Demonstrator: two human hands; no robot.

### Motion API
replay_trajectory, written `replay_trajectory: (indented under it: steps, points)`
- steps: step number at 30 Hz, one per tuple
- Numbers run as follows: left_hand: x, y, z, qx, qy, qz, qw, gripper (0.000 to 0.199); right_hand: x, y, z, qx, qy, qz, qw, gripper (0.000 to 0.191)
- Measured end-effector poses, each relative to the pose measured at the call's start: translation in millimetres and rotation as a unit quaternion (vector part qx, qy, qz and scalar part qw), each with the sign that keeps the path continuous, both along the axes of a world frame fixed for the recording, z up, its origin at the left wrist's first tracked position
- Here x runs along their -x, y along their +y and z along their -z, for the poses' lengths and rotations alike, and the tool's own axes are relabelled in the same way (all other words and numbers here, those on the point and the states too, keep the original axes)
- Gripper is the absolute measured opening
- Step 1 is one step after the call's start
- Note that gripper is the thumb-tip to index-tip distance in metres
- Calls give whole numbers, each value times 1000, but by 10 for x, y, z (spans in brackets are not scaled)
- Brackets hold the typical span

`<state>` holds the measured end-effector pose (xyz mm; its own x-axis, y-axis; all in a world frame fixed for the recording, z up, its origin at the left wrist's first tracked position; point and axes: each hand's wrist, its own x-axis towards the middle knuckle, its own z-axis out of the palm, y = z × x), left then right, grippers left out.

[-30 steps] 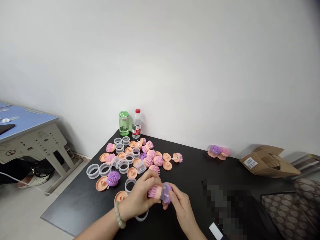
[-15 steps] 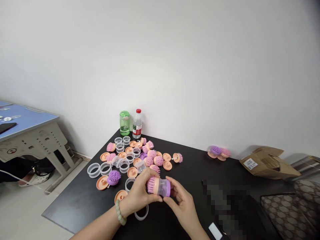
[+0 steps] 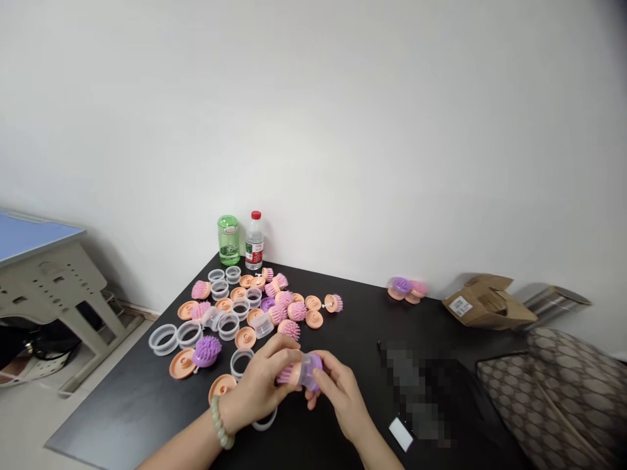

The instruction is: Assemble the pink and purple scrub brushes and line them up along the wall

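One pale wall (image 3: 313, 130) backs a black bench (image 3: 357, 352). Off to the right I see a brown paper bag (image 3: 480, 294). Over the bench, the left hand (image 3: 262, 378) grips the pink-bristled end of a clear-bodied brush (image 3: 306, 373); the right hand (image 3: 341, 390) pinches its purple end. Clear rings (image 3: 159, 350) and orange discs (image 3: 245, 338) lie leftward.

The black table (image 3: 117, 405) bears clear rings (image 3: 164, 351), orange discs (image 3: 245, 338), pink brushes (image 3: 289, 329), bottles (image 3: 254, 248) and a paper bag (image 3: 484, 303).

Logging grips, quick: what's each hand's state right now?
Left hand: closed, holding the brush around its pink-bristled end.
Right hand: closed on its purple end.
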<state>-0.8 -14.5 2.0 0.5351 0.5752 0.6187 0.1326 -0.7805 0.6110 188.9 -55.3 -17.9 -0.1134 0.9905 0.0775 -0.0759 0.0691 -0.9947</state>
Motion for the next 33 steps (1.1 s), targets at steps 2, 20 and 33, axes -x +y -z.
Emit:
replay_trajectory:
  steps: [2,20,33]
  points:
    - [9,9,24,-21,13,1,1000,29,17,15,-3,32,41,-9,999,48]
    - [6,126,215,-23,20,-69,997,62,-5,-55,-154,-332,-364,73,867,67]
    - [53,56,84,-6,-14,-144,989,51,-1191,940,-273,-85,-407,300,858,28]
